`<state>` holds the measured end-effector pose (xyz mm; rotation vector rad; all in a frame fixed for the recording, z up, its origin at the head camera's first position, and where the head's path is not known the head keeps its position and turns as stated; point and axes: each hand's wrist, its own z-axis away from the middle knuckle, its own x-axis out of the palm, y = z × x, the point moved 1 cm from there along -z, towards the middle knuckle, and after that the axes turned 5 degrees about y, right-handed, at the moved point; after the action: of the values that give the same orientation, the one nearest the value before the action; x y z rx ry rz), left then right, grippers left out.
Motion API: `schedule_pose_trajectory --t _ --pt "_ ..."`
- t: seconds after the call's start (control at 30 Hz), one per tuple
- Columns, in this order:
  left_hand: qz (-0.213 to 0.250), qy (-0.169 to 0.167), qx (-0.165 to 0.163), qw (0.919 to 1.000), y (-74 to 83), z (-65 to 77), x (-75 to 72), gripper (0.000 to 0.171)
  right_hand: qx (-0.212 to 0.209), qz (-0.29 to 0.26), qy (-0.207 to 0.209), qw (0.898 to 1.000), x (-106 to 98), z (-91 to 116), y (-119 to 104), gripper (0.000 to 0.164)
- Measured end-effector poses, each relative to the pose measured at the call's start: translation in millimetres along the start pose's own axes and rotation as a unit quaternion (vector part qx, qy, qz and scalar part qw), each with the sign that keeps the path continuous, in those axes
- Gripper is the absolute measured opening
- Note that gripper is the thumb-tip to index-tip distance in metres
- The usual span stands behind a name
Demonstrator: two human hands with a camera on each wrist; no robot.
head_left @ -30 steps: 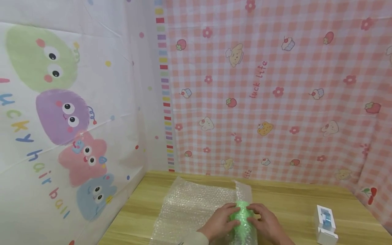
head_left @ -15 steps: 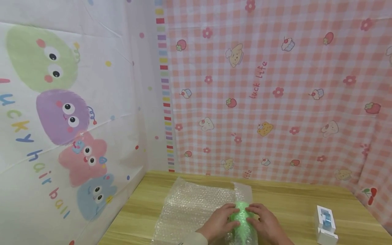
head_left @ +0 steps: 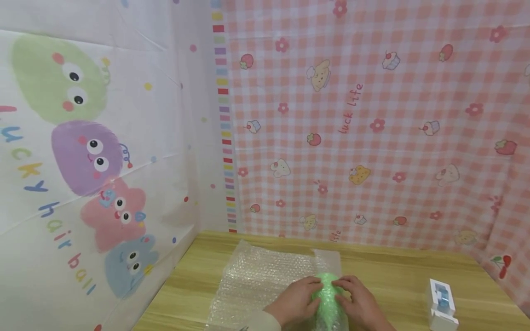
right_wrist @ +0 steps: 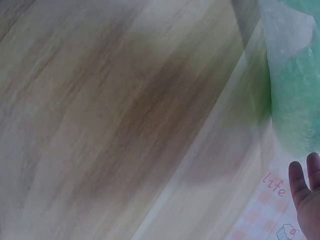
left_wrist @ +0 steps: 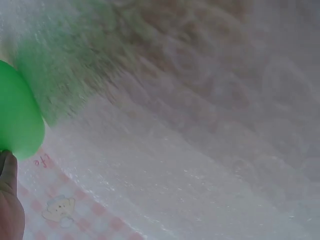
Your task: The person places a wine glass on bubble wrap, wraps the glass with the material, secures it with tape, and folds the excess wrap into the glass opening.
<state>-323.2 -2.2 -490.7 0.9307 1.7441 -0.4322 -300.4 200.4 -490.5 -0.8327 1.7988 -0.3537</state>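
A smooth, rounded green object (head_left: 328,294) lies partly rolled in clear bubble wrap (head_left: 254,280) on the table; its exact kind does not show. My left hand (head_left: 295,299) grips the roll from the left, fingers and thumb bent over it. From the other side my right hand (head_left: 359,301) holds it the same way. In the left wrist view the bare end of the green object (left_wrist: 20,115) sticks out beyond the wrap, with a finger (left_wrist: 8,175) touching it. The right wrist view shows the wrapped side (right_wrist: 295,105) close above my fingertips (right_wrist: 296,172).
To the left, the loose part of the sheet spreads flat over the wooden table (head_left: 393,271). A white holder with a blue roll (head_left: 442,301), like a tape dispenser, stands at the right. Patterned cloths (head_left: 372,151) hang at the back and left.
The far end of the wrapped strip sits slightly lower and further left. Both hands keep their hold on the green roll, with only small shifts of the fingers.
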Motion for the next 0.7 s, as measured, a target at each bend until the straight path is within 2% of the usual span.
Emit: schedule_pose_trajectory --t 0.23,0.37,0.53,0.7 --pt "0.041 0.009 -0.033 0.9986 -3.5 3.9 -0.6 0.036 0.03 -0.038 -0.015 0.999 3 0 -1 0.03" --pt "0.06 0.028 -0.044 0.9968 -4.8 5.8 2.5 0.037 0.027 -0.049 -0.003 0.998 3 1 -3 0.027" --pt "0.069 0.037 -0.036 0.9963 -6.0 5.7 5.4 0.038 0.018 -0.045 0.015 0.999 2 1 -5 0.024" --pt "0.065 0.038 -0.034 0.9965 -6.7 5.6 9.7 0.036 0.023 -0.035 0.002 0.999 1 -1 -3 0.023"
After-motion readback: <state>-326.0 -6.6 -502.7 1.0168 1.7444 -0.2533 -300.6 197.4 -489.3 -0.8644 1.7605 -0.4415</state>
